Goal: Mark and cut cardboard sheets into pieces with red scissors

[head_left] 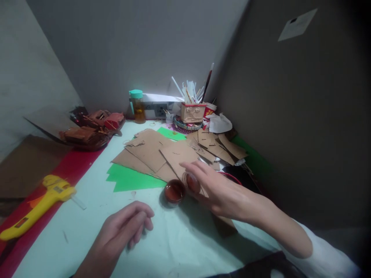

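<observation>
My right hand [216, 187] reaches across the table and its fingers are closed round a small round lid or cap [191, 182] stained red-brown. Right beside it on the pale table [179, 239] stands a small open jar [174, 192] of red-brown paint. My left hand [124, 227] rests on the table near the front, fingers loosely curled, holding nothing. Behind the jar lie a pile of cut brown cardboard pieces [158, 154] and a green paper sheet [131, 179].
A yellow glue gun [40, 202] lies at the left on a red strip. Brown model pieces [91, 129] sit at back left. A teal-capped bottle [137, 106], a holder of brushes and sticks [193, 106] and crumpled paper [219, 123] stand against the back wall.
</observation>
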Action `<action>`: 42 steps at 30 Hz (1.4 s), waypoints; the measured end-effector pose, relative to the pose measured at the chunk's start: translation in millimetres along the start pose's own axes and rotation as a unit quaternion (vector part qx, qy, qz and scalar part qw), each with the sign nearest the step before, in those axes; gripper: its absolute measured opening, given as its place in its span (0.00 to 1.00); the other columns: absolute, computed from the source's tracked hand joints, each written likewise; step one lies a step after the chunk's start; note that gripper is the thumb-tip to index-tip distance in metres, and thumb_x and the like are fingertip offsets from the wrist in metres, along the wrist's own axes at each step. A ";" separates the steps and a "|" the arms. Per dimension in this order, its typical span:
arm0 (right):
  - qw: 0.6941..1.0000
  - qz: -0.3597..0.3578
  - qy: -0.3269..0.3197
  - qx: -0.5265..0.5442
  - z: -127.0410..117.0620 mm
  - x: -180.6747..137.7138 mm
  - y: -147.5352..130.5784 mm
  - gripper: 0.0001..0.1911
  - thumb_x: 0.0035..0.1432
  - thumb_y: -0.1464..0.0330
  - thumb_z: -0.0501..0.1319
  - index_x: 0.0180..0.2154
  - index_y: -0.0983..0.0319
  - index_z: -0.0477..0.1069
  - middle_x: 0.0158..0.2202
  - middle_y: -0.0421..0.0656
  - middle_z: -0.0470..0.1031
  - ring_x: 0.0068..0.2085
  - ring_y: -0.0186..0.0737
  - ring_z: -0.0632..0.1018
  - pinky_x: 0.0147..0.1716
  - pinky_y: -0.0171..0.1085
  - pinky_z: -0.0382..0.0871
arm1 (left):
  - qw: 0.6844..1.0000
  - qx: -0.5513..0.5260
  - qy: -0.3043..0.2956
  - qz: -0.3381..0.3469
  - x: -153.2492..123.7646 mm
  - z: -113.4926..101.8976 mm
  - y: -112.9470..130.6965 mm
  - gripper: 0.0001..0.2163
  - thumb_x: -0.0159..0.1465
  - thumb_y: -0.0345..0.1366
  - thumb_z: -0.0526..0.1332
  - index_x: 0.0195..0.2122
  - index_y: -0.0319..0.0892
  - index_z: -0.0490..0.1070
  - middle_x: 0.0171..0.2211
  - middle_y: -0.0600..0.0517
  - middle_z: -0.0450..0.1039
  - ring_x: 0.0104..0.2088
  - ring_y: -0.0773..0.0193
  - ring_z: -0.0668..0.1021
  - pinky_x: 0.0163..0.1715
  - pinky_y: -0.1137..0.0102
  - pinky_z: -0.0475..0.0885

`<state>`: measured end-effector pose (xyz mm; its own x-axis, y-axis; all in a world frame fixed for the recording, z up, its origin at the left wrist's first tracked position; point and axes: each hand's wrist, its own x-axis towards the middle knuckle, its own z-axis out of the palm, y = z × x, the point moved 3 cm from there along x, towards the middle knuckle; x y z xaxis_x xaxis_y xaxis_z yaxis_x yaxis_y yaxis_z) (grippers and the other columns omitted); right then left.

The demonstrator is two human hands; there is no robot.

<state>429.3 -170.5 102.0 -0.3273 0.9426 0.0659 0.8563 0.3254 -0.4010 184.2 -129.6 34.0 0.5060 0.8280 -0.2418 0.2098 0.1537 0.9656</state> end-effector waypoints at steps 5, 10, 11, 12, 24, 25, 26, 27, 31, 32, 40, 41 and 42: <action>0.998 -0.030 -0.050 -0.007 -1.4 12.9 -13.0 0.42 0.51 0.84 0.57 0.65 0.60 0.49 0.51 0.51 0.65 0.50 0.50 0.68 0.48 0.46 0.71 | 1.000 -0.004 -0.008 -0.008 -1.2 -0.2 -2.4 0.16 0.65 0.53 0.57 0.36 0.46 0.75 0.28 0.54 0.75 0.24 0.67 0.66 0.25 0.71 0.61; 0.995 -0.060 -0.079 -0.024 -3.8 26.9 -20.8 0.39 0.47 0.84 0.59 0.61 0.63 0.56 0.46 0.48 0.68 0.45 0.48 0.68 0.44 0.44 0.69 | 1.000 0.001 -0.007 -0.009 -1.1 2.1 -2.4 0.17 0.64 0.53 0.58 0.36 0.45 0.74 0.27 0.54 0.74 0.24 0.67 0.66 0.24 0.71 0.61; 0.994 -0.064 -0.088 -0.030 -4.5 29.7 -22.6 0.37 0.48 0.84 0.60 0.59 0.64 0.58 0.46 0.49 0.68 0.46 0.48 0.68 0.44 0.44 0.69 | 1.000 0.003 -0.003 -0.009 -1.0 2.5 -2.0 0.16 0.64 0.53 0.58 0.36 0.45 0.74 0.27 0.54 0.74 0.24 0.67 0.66 0.25 0.71 0.61; 0.992 -0.069 -0.102 -0.036 -5.2 32.4 -24.4 0.33 0.48 0.83 0.60 0.57 0.65 0.61 0.46 0.49 0.68 0.46 0.48 0.68 0.44 0.43 0.69 | 1.000 0.007 0.000 -0.011 -0.9 2.8 -1.5 0.16 0.63 0.53 0.58 0.35 0.46 0.74 0.27 0.55 0.74 0.24 0.67 0.66 0.25 0.71 0.61; 0.976 -0.121 -0.165 -0.070 -7.9 43.9 -31.9 0.07 0.60 0.77 0.64 0.40 0.63 0.72 0.42 0.47 0.70 0.46 0.44 0.70 0.44 0.39 0.67 | 0.995 0.100 0.000 -0.016 6.5 1.7 -5.8 0.12 0.64 0.49 0.58 0.37 0.47 0.71 0.27 0.57 0.62 0.30 0.63 0.67 0.32 0.68 0.62; 0.976 -0.120 -0.165 -0.071 -8.0 43.8 -32.3 0.06 0.60 0.77 0.64 0.40 0.63 0.72 0.42 0.47 0.71 0.46 0.44 0.70 0.44 0.39 0.67 | 0.994 0.105 0.000 -0.012 7.8 2.2 -6.9 0.11 0.65 0.49 0.58 0.38 0.47 0.70 0.28 0.57 0.62 0.31 0.62 0.67 0.33 0.67 0.63; 0.977 -0.118 -0.165 -0.071 -8.1 43.6 -32.5 0.06 0.60 0.77 0.64 0.39 0.63 0.73 0.42 0.46 0.71 0.46 0.44 0.70 0.44 0.39 0.67 | 0.994 0.111 -0.001 -0.008 9.1 2.7 -7.7 0.11 0.65 0.48 0.57 0.40 0.47 0.69 0.29 0.57 0.62 0.32 0.62 0.68 0.34 0.66 0.63; 0.977 -0.114 -0.164 -0.071 -7.9 43.3 -32.5 0.06 0.60 0.77 0.64 0.39 0.63 0.73 0.41 0.46 0.71 0.46 0.44 0.70 0.44 0.39 0.67 | 0.993 0.117 -0.002 -0.006 10.1 3.1 -8.1 0.11 0.65 0.48 0.58 0.42 0.48 0.68 0.29 0.57 0.62 0.32 0.61 0.68 0.35 0.65 0.63; 0.980 -0.112 -0.151 -0.065 -5.3 40.5 -30.5 0.07 0.60 0.77 0.64 0.40 0.63 0.72 0.42 0.46 0.71 0.46 0.44 0.70 0.44 0.40 0.66 | 0.989 0.145 0.001 -0.004 11.3 2.3 -4.2 0.15 0.63 0.44 0.59 0.49 0.50 0.61 0.30 0.58 0.60 0.33 0.59 0.69 0.38 0.62 0.65; 0.981 -0.114 -0.147 -0.064 -4.1 39.7 -29.8 0.07 0.61 0.77 0.63 0.41 0.63 0.72 0.43 0.46 0.71 0.46 0.44 0.70 0.45 0.40 0.66 | 0.988 0.154 0.003 -0.001 11.4 1.4 -1.4 0.16 0.63 0.44 0.59 0.51 0.50 0.60 0.31 0.57 0.60 0.33 0.59 0.69 0.39 0.62 0.65; 0.983 -0.103 -0.130 -0.082 2.7 36.0 -29.6 0.06 0.64 0.74 0.62 0.44 0.64 0.71 0.43 0.48 0.70 0.44 0.44 0.69 0.43 0.40 0.65 | 0.970 0.238 -0.010 0.042 31.7 11.5 24.9 0.26 0.59 0.38 0.63 0.57 0.51 0.58 0.40 0.52 0.62 0.39 0.54 0.68 0.41 0.60 0.62; 0.983 -0.106 -0.125 -0.086 4.4 35.9 -29.6 0.07 0.64 0.73 0.62 0.45 0.64 0.71 0.43 0.48 0.71 0.44 0.45 0.69 0.43 0.40 0.65 | 0.970 0.240 -0.015 0.046 35.8 15.7 26.0 0.27 0.58 0.38 0.63 0.59 0.50 0.57 0.41 0.51 0.62 0.39 0.54 0.68 0.40 0.60 0.62; 0.983 -0.109 -0.116 -0.094 6.6 35.8 -29.4 0.07 0.65 0.72 0.62 0.45 0.64 0.71 0.43 0.48 0.71 0.43 0.45 0.69 0.42 0.40 0.65 | 0.969 0.241 -0.020 0.051 39.5 19.9 26.5 0.30 0.57 0.37 0.63 0.60 0.49 0.56 0.41 0.51 0.62 0.39 0.54 0.68 0.40 0.60 0.62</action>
<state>389.8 -146.9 110.1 -0.5756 0.8131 -0.0870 0.8066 0.5470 -0.2240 226.4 -103.5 48.1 0.5740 0.8030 -0.1600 0.5190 -0.2057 0.8296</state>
